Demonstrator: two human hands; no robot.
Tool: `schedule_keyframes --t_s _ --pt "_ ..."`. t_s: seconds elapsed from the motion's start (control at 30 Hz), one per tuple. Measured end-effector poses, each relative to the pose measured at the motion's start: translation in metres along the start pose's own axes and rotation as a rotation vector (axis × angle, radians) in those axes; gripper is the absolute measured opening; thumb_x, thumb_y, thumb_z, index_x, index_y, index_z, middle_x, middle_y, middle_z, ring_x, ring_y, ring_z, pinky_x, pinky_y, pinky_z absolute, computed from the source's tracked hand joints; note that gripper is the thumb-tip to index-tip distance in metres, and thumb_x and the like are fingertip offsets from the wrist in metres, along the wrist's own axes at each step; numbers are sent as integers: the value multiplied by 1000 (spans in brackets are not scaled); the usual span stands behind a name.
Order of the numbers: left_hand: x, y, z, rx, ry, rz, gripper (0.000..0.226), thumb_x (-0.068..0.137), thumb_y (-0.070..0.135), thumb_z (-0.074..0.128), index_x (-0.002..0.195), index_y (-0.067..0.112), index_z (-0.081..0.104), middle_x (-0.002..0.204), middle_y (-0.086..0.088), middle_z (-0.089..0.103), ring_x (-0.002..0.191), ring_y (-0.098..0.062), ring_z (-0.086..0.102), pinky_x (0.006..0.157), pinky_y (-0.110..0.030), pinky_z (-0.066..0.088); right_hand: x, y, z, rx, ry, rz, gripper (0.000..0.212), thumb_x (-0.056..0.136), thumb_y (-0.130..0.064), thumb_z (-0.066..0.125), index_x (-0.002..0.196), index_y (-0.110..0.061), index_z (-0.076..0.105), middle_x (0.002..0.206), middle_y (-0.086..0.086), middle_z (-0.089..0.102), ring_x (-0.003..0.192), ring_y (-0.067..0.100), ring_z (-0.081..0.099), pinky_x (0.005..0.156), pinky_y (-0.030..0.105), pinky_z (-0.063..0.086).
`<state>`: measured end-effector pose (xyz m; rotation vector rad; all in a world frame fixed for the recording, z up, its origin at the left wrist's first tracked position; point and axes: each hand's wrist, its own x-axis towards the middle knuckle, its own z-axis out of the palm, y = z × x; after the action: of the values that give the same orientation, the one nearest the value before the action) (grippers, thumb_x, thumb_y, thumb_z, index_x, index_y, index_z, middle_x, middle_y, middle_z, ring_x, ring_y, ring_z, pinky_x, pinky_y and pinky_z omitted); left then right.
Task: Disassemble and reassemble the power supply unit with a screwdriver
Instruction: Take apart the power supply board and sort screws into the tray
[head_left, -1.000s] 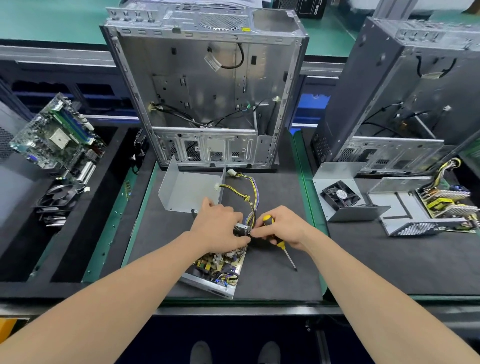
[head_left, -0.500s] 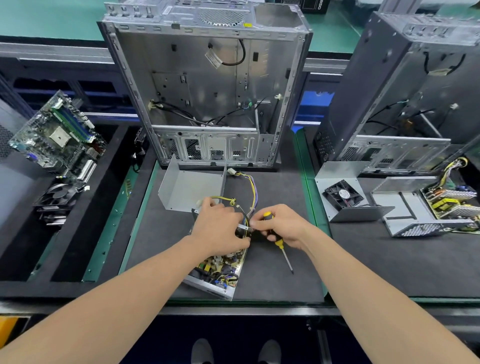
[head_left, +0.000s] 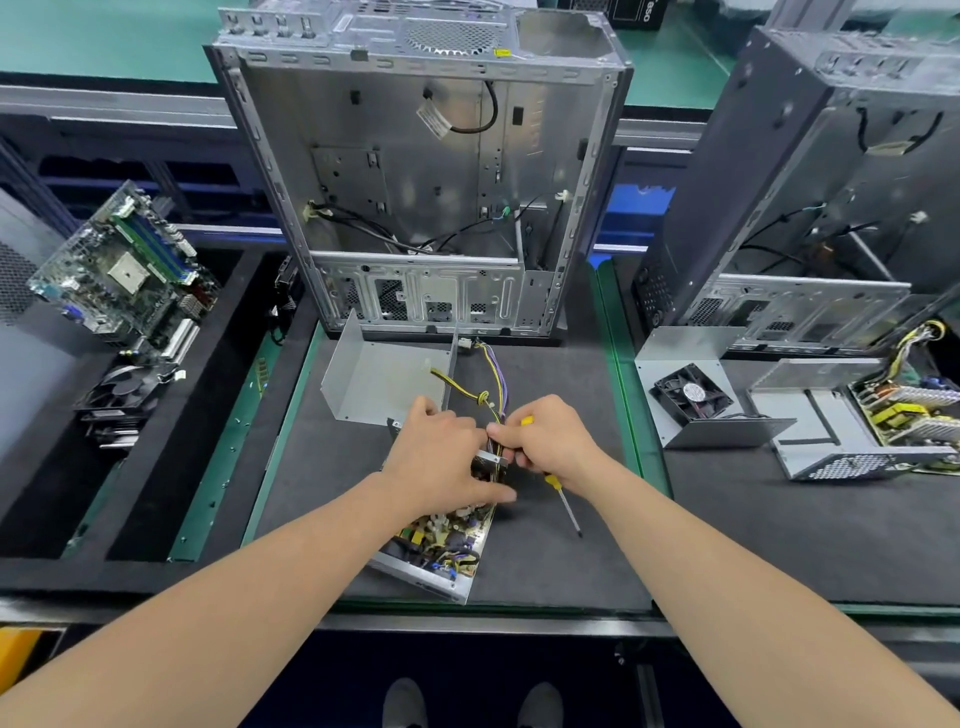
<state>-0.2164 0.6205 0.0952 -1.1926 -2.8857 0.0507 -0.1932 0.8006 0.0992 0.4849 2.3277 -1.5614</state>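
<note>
Bright even overhead light, soft short shadows, mild glare on bare metal panels, strong wide-angle bending at frame edges, sharp centre.

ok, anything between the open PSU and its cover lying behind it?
Yes: the wire bundle runs from the power supply unit past the cover, along its right wall; left hand and right hand, holding the screwdriver, sit at that end.

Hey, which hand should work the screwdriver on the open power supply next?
Right. The right hand grips the screwdriver, while the left hand holds the power supply, likely steadying it.
</note>
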Motion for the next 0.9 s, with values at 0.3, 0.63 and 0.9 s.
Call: schedule_keyframes --t_s 0.3,0.63,0.9 --pt "-1 -1 4 11 53 6 59 79 83 52 82 25 65 77 7 63 79 -20 61 83 -41 32 11 1 9 173 27 118 33 94 -23 75 68 -4 69 59 9 58 50 18 41 41 24 33" --pt "12 23 3 -81 41 -253 46 97 66 43 88 28 66 87 8 66 86 -17 64 82 -40 26 20 -4 -12 -46 40 -10 41 94 -40 73 66 -10 75 60 7 65 47 16 47 45 24 36" --pt "18 38 0 -76 49 -303 46 95 67 46 88 28 68 87 7 68 87 -18 64 76 -39 18 28 1 -20 -32 63 71 43 92 -41 75 59 -13 71 56 5 61 46 19 45 40 23 36"
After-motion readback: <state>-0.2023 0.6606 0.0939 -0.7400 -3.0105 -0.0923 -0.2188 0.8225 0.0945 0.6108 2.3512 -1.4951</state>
